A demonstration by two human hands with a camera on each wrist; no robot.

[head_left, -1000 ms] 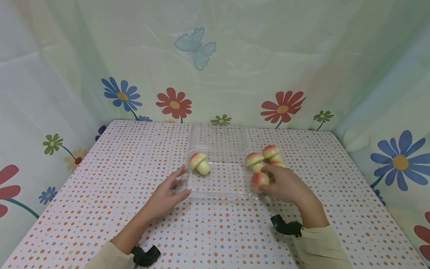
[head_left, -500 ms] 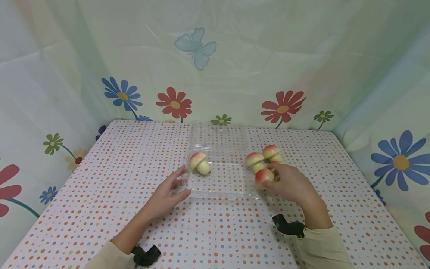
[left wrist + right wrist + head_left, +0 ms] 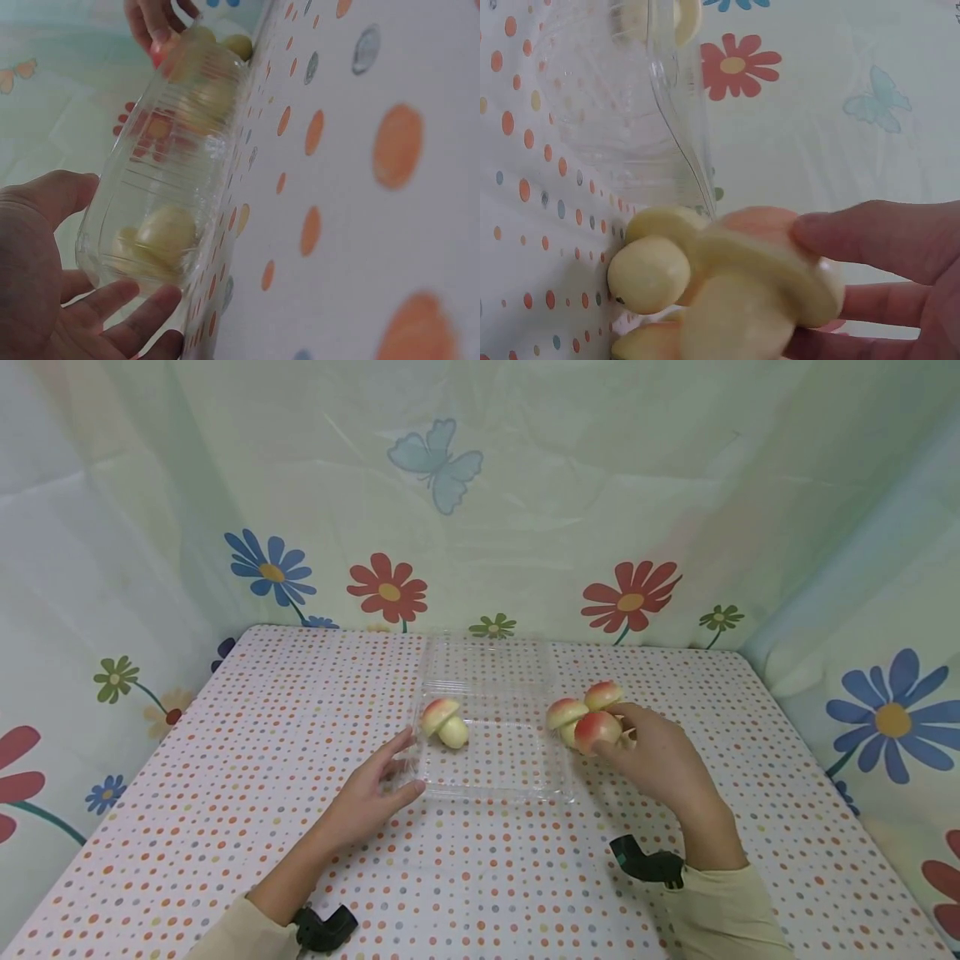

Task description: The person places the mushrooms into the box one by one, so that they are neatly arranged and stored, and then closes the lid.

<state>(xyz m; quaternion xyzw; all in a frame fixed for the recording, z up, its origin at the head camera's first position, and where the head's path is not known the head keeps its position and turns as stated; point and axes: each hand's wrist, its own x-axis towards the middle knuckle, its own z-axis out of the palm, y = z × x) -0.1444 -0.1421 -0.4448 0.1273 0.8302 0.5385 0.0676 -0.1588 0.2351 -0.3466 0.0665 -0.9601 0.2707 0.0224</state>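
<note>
A toy mushroom (image 3: 597, 732) with a red-and-yellow cap is pinched by my right hand (image 3: 663, 764), thumb and fingers on its cap in the right wrist view. Close behind it, at the right side of a clear plastic clamshell box (image 3: 517, 795), are other toy mushrooms (image 3: 566, 713), partly hidden by the held one and my hand. Inside the box, at its left end, another mushroom (image 3: 450, 732) lies tilted. My left hand (image 3: 367, 802) rests spread at the box's left side, its thumb near the front corner and fingertips right at the wall.
The box's transparent lid (image 3: 487, 664) lies folded back towards the rear of the dotted tabletop (image 3: 465, 877). A printed curtain (image 3: 525, 510) with flowers and a butterfly surrounds the table at the back and sides.
My right hand has lifted the pinched mushroom from beside the box's front right, moving it back and slightly to the right. My left hand and the box stay put.
</note>
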